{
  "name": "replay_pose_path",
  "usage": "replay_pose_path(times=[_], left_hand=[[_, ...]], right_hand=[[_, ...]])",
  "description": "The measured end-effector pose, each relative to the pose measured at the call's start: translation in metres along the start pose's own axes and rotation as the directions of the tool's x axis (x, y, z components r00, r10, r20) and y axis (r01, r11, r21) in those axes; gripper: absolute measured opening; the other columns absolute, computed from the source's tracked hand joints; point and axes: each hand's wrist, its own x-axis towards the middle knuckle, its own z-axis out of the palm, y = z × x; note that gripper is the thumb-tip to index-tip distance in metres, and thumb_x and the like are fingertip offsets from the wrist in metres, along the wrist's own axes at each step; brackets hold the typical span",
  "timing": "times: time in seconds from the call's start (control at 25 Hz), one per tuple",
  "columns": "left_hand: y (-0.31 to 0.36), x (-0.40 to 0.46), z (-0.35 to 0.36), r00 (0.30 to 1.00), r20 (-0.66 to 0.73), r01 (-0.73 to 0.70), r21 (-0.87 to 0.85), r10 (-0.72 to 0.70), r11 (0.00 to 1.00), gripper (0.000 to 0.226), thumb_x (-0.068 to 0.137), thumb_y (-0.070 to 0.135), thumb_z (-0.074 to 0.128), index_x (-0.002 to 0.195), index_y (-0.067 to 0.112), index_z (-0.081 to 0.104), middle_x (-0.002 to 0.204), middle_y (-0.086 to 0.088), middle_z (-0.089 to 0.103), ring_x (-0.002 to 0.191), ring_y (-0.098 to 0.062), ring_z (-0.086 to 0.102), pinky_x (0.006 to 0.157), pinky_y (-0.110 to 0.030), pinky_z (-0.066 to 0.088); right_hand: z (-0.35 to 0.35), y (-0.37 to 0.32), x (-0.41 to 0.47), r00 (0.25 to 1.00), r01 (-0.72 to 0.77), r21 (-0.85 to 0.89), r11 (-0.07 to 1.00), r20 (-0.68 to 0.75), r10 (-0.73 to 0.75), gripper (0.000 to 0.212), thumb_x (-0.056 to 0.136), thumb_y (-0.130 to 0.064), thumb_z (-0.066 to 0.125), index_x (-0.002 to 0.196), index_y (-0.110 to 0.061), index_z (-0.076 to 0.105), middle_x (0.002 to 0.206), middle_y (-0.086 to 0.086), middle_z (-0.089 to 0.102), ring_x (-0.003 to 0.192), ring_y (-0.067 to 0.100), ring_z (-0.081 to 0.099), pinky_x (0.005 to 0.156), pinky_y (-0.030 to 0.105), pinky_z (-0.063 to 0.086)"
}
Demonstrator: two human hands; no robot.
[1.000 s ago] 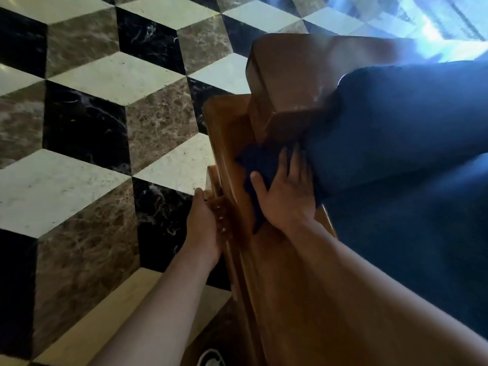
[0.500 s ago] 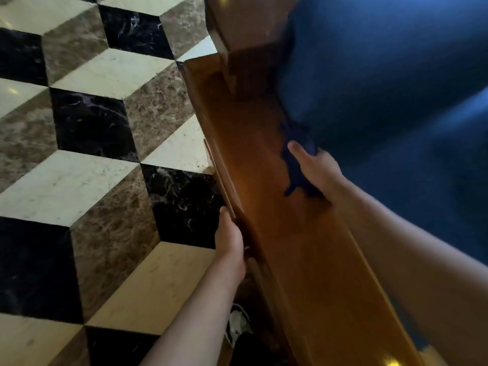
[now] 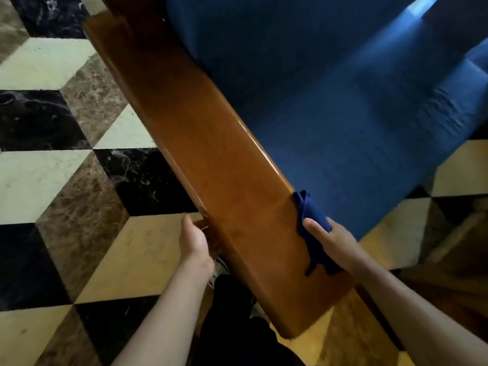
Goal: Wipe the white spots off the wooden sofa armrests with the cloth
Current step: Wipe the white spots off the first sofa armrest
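A glossy brown wooden armrest runs diagonally from top left to bottom centre. My right hand presses a dark blue cloth onto the armrest's inner edge, near its front end, beside the blue seat cushion. My left hand grips the armrest's outer edge from the floor side, fingers curled under the wood. I see no white spots on the visible wood.
A marble floor of cream, brown and black tiles lies to the left and below. My dark trouser leg and a shoe stand under the armrest's front end. A dark wooden piece sits at the right edge.
My right hand has slid the cloth along the armrest from its back end toward its front end. My left hand has followed along the outer edge. The view has tilted down.
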Motion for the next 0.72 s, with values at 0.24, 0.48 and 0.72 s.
replay_pose_path(times=[0.24, 0.48, 0.72], left_hand=[[-0.053, -0.032, -0.006, 0.995, 0.02, 0.095, 0.049, -0.096, 0.994, 0.081, 0.096, 0.07, 0.03, 0.152, 0.013, 0.044, 0.146, -0.022, 0.058, 0.133, -0.043, 0.056, 0.112, -0.061, 0.042], [-0.041, 0.001, -0.016, 0.995, 0.014, 0.095, 0.076, -0.097, 0.993, 0.081, 0.093, 0.073, 0.033, 0.13, 0.007, 0.063, 0.11, -0.024, 0.076, 0.097, -0.043, 0.075, 0.096, -0.06, 0.056], [0.034, 0.045, -0.02, 0.986, 0.133, 0.074, 0.159, -0.096, 0.984, 0.076, 0.1, 0.068, 0.027, 0.109, 0.006, 0.071, 0.084, -0.016, 0.081, 0.069, -0.03, 0.078, 0.054, -0.032, 0.056]], right_hand=[[0.053, 0.082, -0.097, 0.921, 0.195, 0.075, 0.978, -0.358, -0.156, 0.058, 0.096, -0.057, 0.058, 0.149, -0.039, 0.044, 0.164, -0.008, 0.032, 0.151, 0.028, 0.032, 0.121, 0.052, 0.035], [0.13, 0.062, -0.135, 0.775, 0.347, -0.667, 0.659, -0.192, -0.603, 0.084, 0.091, -0.054, 0.058, 0.163, -0.037, 0.018, 0.173, 0.008, 0.012, 0.157, 0.047, 0.005, 0.127, 0.058, 0.002], [0.173, -0.066, -0.065, 0.738, 0.34, -0.786, 0.517, -0.118, -0.665, 0.11, 0.082, -0.019, 0.076, 0.165, -0.033, 0.005, 0.174, 0.011, 0.002, 0.157, 0.046, -0.004, 0.126, 0.06, -0.001]])
